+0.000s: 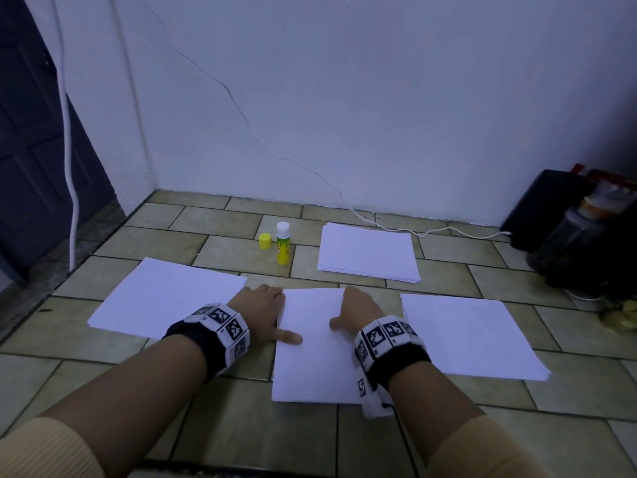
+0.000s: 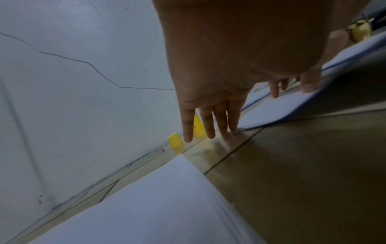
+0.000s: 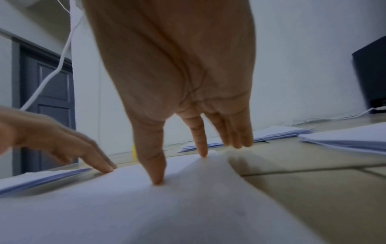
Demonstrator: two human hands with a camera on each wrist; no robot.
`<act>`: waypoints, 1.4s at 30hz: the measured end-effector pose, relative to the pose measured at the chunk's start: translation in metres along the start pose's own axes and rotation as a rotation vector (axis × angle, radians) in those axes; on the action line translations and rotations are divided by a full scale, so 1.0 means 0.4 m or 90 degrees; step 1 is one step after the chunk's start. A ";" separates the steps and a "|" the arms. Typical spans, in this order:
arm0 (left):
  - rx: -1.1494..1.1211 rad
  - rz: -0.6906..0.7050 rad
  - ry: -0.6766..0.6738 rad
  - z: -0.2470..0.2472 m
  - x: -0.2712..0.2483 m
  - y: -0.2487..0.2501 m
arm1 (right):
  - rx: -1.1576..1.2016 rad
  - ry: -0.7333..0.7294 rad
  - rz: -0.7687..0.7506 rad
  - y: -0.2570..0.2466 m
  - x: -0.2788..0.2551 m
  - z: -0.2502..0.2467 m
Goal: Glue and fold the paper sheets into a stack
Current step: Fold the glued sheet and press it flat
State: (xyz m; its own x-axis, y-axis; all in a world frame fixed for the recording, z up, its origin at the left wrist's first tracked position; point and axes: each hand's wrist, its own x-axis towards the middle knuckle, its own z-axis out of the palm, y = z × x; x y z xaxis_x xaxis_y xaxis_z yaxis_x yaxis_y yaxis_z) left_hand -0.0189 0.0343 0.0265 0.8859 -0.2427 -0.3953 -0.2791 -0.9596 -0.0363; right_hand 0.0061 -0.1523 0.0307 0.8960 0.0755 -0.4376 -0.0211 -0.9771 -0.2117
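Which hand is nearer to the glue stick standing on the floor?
Left. The left hand lies just short of the glue stick, slightly to its left; the right hand sits farther off to its right, on the middle sheet.

white sheet [image 1: 313, 343] — flat on floor

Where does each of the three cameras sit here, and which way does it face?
Head: worn on the head, looks down and forward at the tiled floor; both forearms, left hand, right hand show.
Left wrist: along the left hand toward the wall; fingers, yellow cap.
Right wrist: along the right hand over the middle sheet.
Shared: all three show the middle sheet and both hands.
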 end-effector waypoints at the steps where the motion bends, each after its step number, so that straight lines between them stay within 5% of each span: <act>1: 0.008 -0.002 0.014 -0.008 -0.005 -0.004 | -0.023 0.034 -0.003 -0.008 -0.003 0.006; 3: 0.018 -0.012 0.045 -0.023 -0.012 -0.008 | -0.064 0.090 -0.016 -0.025 -0.011 0.021; 7: -0.049 0.022 0.131 -0.024 -0.014 0.000 | -0.047 0.058 -0.055 -0.069 -0.033 0.057; 16: -0.002 0.019 0.033 -0.014 -0.033 0.020 | 0.020 0.008 -0.062 -0.168 -0.044 0.117; 21: -0.046 -0.005 0.058 0.028 -0.022 -0.004 | 0.027 -0.020 -0.118 -0.154 -0.023 0.121; 31: 0.008 -0.008 -0.083 0.052 -0.018 -0.011 | -0.075 -0.093 -0.256 -0.148 -0.025 0.085; 42: 0.006 0.006 -0.109 0.053 -0.020 -0.022 | 0.056 -0.048 -0.091 0.093 0.017 0.012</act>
State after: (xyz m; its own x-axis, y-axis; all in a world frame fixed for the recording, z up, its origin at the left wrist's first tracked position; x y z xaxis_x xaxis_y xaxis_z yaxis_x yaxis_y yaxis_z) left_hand -0.0315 0.0477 0.0105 0.8074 -0.2224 -0.5465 -0.2904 -0.9561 -0.0398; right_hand 0.0093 -0.1871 0.0156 0.8571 0.2306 -0.4607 0.0630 -0.9344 -0.3506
